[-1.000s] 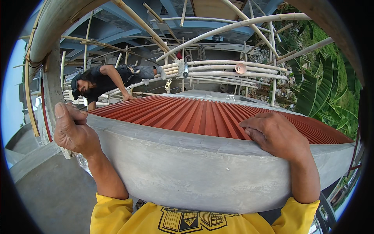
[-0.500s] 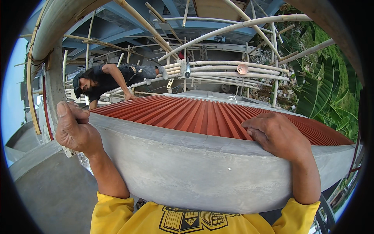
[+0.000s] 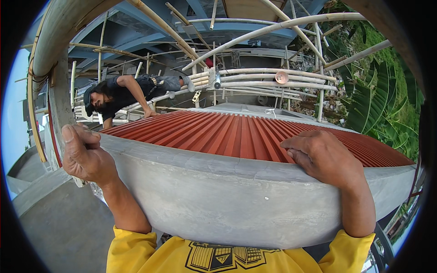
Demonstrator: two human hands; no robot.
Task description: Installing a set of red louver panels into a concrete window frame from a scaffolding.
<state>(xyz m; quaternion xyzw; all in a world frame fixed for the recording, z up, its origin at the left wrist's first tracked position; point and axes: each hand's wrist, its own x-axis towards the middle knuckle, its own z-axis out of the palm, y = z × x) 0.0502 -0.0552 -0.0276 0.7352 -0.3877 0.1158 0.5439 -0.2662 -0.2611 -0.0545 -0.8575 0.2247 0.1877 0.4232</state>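
A red ribbed panel (image 3: 227, 136) runs along the far side of a smooth grey concrete wall (image 3: 227, 195) in front of me. My left hand (image 3: 86, 154) is raised at the wall's left end, its fingers curled in toward the thumb; whatever they may hold is hidden. Over the wall's top edge, my right hand (image 3: 323, 157) bends its fingers down against the panel's ribs. Its thumb and forefinger sit close together, and I cannot make out anything between them. A co-worker (image 3: 125, 95) leans in beyond the panel's left part, one hand (image 3: 150, 112) at its far edge.
Bamboo scaffold poles (image 3: 273, 31) cross above and beyond the panel. A thick post (image 3: 61, 95) stands at the left. On the poles lie a round pinkish dish (image 3: 282, 77) and a metal cylinder (image 3: 217, 82). Banana leaves (image 3: 373, 102) grow at the right.
The view has shifted very slightly. My hands hold nearly the same pose and place, and the co-worker remains bent over the panel's far edge.
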